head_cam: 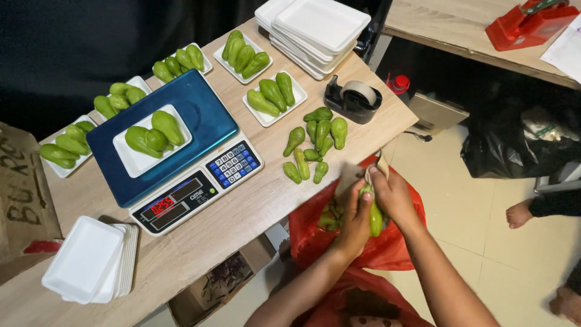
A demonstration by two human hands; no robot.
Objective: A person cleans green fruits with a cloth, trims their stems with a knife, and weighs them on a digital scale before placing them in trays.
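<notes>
Head view looks straight down, and both hands meet just off the near edge of the pale wooden counter, above a red plastic bag that holds more green produce. Between them sits one green pear-shaped chayote squash, pointing down toward the floor. Left hand is wrapped around its left side, fingers curled shut and thumb up along the fruit; right hand closes over the top, fingertips pinched at the stem end where a pale strip pokes up, though what that strip is I cannot tell. Both forearms rise from the bottom of the frame and angle inward, wrists nearly touching. Just up and left of the hands lies a loose heap of small green chayotes on the counter, and beyond it a blue-topped digital scale carrying a white foam tray of three squashes.
</notes>
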